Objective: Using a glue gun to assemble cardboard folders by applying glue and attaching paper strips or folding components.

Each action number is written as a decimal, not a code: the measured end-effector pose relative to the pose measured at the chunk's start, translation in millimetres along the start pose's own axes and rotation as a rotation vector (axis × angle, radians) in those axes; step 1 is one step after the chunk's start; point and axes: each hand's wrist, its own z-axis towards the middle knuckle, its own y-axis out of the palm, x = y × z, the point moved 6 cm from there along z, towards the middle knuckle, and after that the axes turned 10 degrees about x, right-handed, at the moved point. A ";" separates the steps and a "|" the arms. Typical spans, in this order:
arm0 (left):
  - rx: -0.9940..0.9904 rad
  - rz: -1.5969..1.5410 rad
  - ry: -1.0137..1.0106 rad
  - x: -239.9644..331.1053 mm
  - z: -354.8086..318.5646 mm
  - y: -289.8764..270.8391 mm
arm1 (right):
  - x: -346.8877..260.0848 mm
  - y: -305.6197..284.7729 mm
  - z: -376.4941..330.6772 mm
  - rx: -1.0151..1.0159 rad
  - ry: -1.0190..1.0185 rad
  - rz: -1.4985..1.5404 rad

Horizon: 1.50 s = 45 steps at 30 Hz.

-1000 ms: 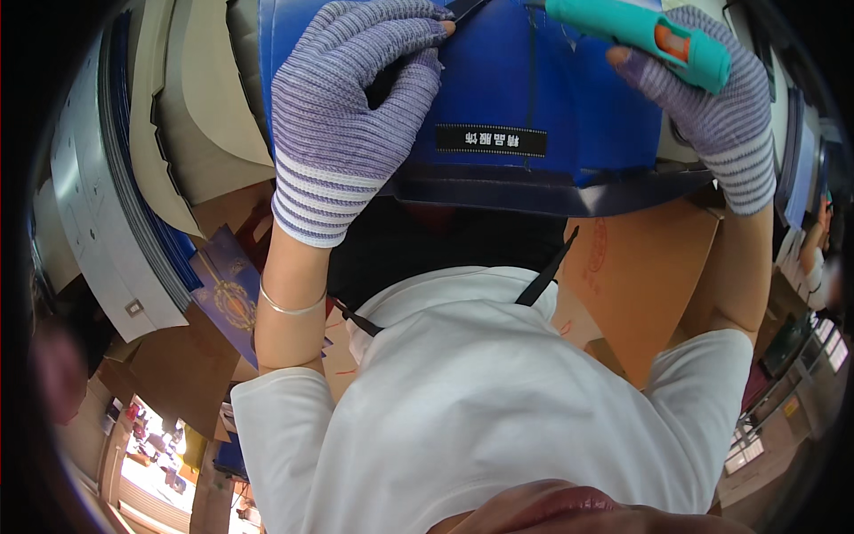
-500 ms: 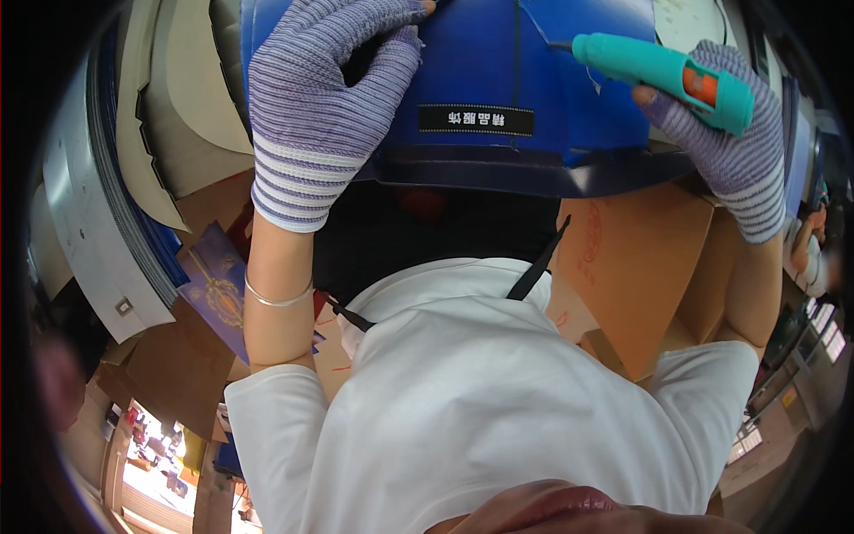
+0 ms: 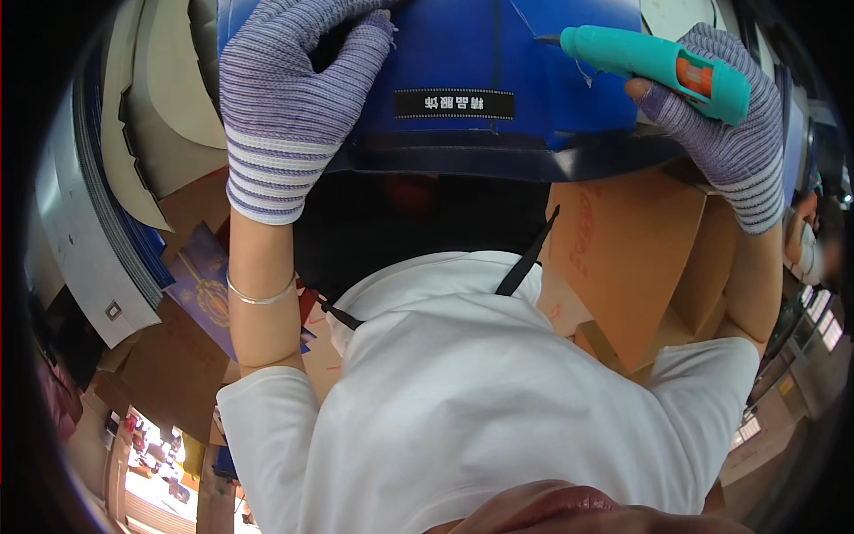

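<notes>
A glossy blue cardboard piece (image 3: pixel 569 107) with a black label (image 3: pixel 454 104) lies in front of me, its near edge bent down in a darker band. My right hand (image 3: pixel 712 116), in a purple-and-white striped knit glove with a bare fingertip, grips a teal glue gun (image 3: pixel 640 58) with an orange part in its side. The dark nozzle points left, at or just above the blue surface, near a thin pale strand. My left hand (image 3: pixel 285 89), gloved alike, rests on the cardboard's left part, thumb apart from the index finger. Its other fingertips are cut off or hidden.
Stacked pale boards (image 3: pixel 173 98) and a bundle of grey-blue sheets (image 3: pixel 93 240) stand at the left. A purple printed card (image 3: pixel 200 285) lies by my left forearm. An open brown carton (image 3: pixel 618 258) sits at my right. Another person (image 3: pixel 808 245) is at the far right edge.
The glue gun's nozzle has shifted slightly left and up in the picture. The blue cardboard and my left hand appear further left as the whole view has shifted a little.
</notes>
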 end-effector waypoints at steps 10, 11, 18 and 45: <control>0.033 0.054 -0.010 19.6 7.5 1.7 | -25.2 -0.9 -24.5 -0.300 0.002 -0.125; 0.023 0.029 -0.056 16.6 6.1 2.3 | -16.7 0.7 -26.2 -0.211 0.050 -0.051; 0.025 -0.008 -0.116 13.5 5.0 2.6 | 3.8 -2.2 -19.8 -0.073 0.092 0.015; -0.062 -0.025 0.277 -11.4 2.2 -1.2 | -22.2 -11.1 44.0 0.039 -0.047 0.147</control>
